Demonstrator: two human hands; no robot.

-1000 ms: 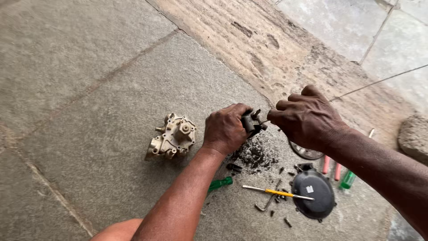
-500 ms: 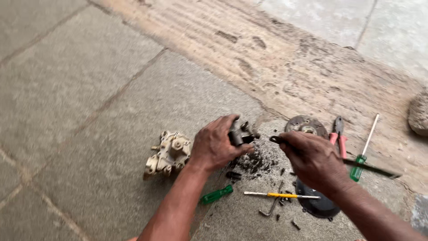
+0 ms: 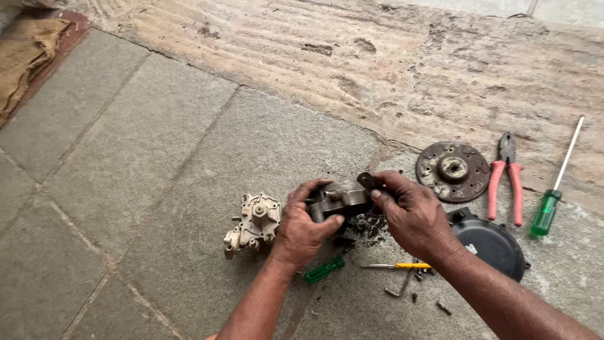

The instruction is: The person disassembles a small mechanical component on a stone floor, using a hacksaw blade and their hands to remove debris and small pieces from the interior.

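Now that our right hand (image 3: 412, 217) has dropped its thin tool, we grip the dirty metal part (image 3: 340, 198) with both hands, left hand (image 3: 302, 230) too, at middle frame, above the black crumbs (image 3: 368, 226).
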